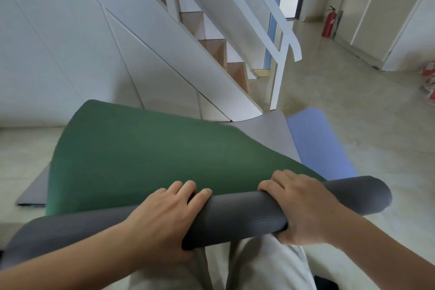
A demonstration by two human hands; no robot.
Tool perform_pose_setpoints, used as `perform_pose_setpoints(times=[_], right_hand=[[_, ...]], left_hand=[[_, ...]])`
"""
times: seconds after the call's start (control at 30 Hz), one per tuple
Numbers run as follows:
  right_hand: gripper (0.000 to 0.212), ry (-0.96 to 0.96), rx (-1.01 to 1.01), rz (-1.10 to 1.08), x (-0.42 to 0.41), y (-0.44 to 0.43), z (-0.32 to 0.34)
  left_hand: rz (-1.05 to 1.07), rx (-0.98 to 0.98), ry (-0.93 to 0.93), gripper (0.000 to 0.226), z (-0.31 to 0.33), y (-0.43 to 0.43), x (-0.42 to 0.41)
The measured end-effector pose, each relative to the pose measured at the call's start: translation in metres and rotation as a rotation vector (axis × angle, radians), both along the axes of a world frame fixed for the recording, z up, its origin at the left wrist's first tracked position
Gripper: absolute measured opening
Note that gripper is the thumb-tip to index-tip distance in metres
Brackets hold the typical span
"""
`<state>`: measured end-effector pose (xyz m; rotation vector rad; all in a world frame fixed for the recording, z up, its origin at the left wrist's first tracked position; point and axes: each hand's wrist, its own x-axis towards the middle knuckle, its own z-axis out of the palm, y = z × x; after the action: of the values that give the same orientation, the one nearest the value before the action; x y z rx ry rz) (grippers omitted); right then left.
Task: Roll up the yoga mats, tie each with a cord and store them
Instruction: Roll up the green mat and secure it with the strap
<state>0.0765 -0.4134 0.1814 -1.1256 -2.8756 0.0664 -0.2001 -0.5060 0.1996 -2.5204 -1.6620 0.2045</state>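
The green-faced, grey-backed foam yoga mat [235,214], judged light, soft and springy, is clasped as a part-wound roll by the curled left hand [164,216] and right hand [303,207] near its middle, its loose length spread beyond them.

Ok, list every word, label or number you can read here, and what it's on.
No text here can be read.
On the extinguisher: a white mark, too small to read.
On the bag at the right edge: red and white print, blurred and cut off.
On the green mat and the blue mat: no print shows.
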Motion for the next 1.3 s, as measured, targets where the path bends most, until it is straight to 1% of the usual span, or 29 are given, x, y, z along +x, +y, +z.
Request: perform_pose_setpoints(times=[0.1,0.2,0.23,0.3,0.37,0.43,0.5,0.57,0.63,0.73,0.9,1.0,1.07,1.13,1.17,1.2,1.23,1.3], right_hand=[[0.064,-0.059,-0.036,-0.023,0.001,0.000,0.007],[0.065,-0.115,-0.099,-0.051,0.007,-0.007,0.013],[0.065,-0.119,-0.118,-0.058,0.008,-0.011,0.015],[0.066,-0.120,-0.143,-0.076,0.011,-0.014,0.017],[0.068,-0.143,-0.132,-0.082,0.012,-0.010,0.017],[0.073,-0.128,-0.102,-0.109,0.011,-0.008,0.015],[0.083,-0.087,-0.023,-0.122,0.005,-0.004,0.005],[0.091,-0.119,0.045,-0.122,-0.007,0.002,-0.004],[0.090,-0.141,0.048,-0.099,-0.023,0.011,-0.010],[0.078,-0.139,-0.105,-0.066,-0.045,0.026,-0.001],[0.073,-0.207,-0.273,0.013,-0.056,0.054,0.032],[0.077,-0.226,-0.497,0.041,-0.055,0.063,0.038],[0.080,-0.218,-0.598,-0.001,-0.053,0.069,0.029],[0.071,-0.199,-0.670,-0.047,-0.053,0.076,0.018],[0.066,-0.189,-0.698,-0.062,-0.053,0.080,0.015],[0.063,-0.186,-0.715,-0.071,-0.054,0.084,0.012],[0.063,-0.189,-0.709,-0.068,-0.053,0.087,0.009],[0.070,-0.188,-0.675,-0.034,-0.054,0.093,0.005]], left_hand=[[0.041,0.067,0.042,0.094,0.002,-0.006,-0.002],[0.055,0.161,0.082,0.080,0.000,-0.017,-0.007],[0.045,0.182,0.088,0.080,0.000,-0.018,-0.008],[0.022,0.188,0.103,0.090,0.000,-0.014,-0.007],[0.015,0.150,0.117,0.096,-0.003,-0.003,-0.006],[0.043,0.050,0.093,0.096,-0.008,0.010,-0.007],[0.093,-0.062,0.023,0.089,-0.012,0.021,-0.010],[0.124,-0.170,-0.034,0.083,-0.013,0.032,-0.018],[0.137,-0.296,-0.086,0.083,-0.013,0.044,-0.033],[0.174,-0.498,-0.162,0.082,-0.005,0.067,-0.055],[0.252,-0.749,-0.348,0.071,0.012,0.089,-0.075],[0.263,-0.913,-0.463,0.074,0.006,0.084,-0.077],[0.288,-0.973,-0.529,0.080,-0.002,0.082,-0.075],[0.289,-0.942,-0.542,0.083,-0.009,0.081,-0.074],[0.258,-0.888,-0.513,0.086,-0.013,0.079,-0.074],[0.216,-0.811,-0.444,0.091,-0.017,0.076,-0.073],[0.167,-0.693,-0.336,0.097,-0.020,0.070,-0.071],[0.076,-0.356,-0.098,0.108,-0.029,0.056,-0.063]])
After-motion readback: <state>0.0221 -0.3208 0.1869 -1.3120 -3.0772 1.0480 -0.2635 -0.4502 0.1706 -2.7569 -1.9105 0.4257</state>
